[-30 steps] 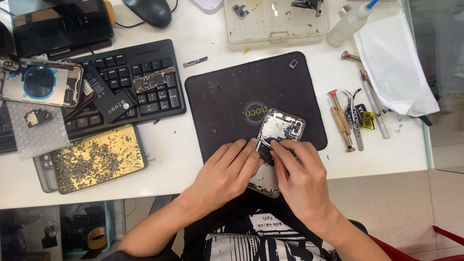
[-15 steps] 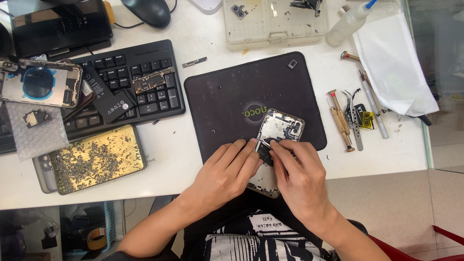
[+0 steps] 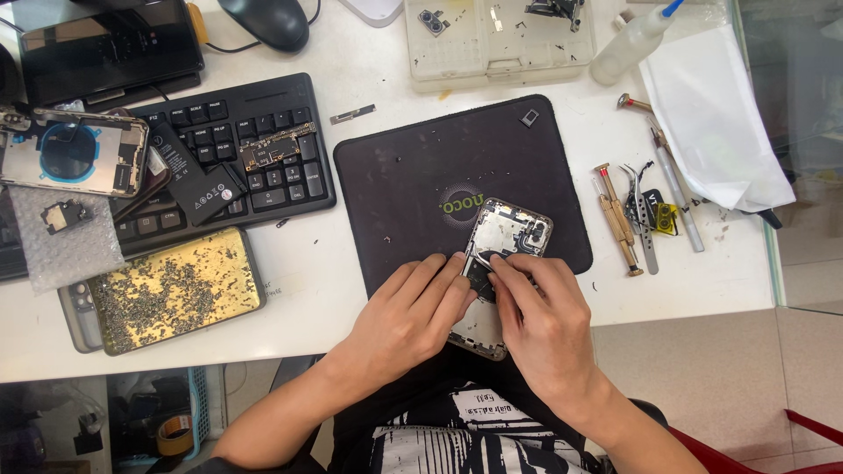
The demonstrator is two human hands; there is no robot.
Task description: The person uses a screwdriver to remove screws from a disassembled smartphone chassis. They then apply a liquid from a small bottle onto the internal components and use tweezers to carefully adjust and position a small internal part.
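- Head view, the hands: the left hand and the right hand meet over an opened phone shell lying on the near part of a black work mat, its near end overhanging the table's near edge. The fingers of both hands are drawn together at a small dark part inside the shell, fingertips pressed close; whether either hand truly pinches that part or only presses on it cannot be told.
- Head view, doing the step well: judging by the grip, the work asks for light, even pressure from both sides, with the shell kept flat on the mat so that it does not tip off the edge. Small parts of this kind probably bend easily, so lifting straight up rather than twisting would be the safer handling.
- Head view, containers: a clear plastic parts box stands at the far edge and holds a few small dark components in its compartments. A shallow gold tray at the near left is strewn with many tiny screws.
- Head view, the rest: a black keyboard carries a battery and a circuit board; a second opened phone back lies to its left. Screwdrivers and tweezers lie right of the mat, a squeeze bottle beyond them.
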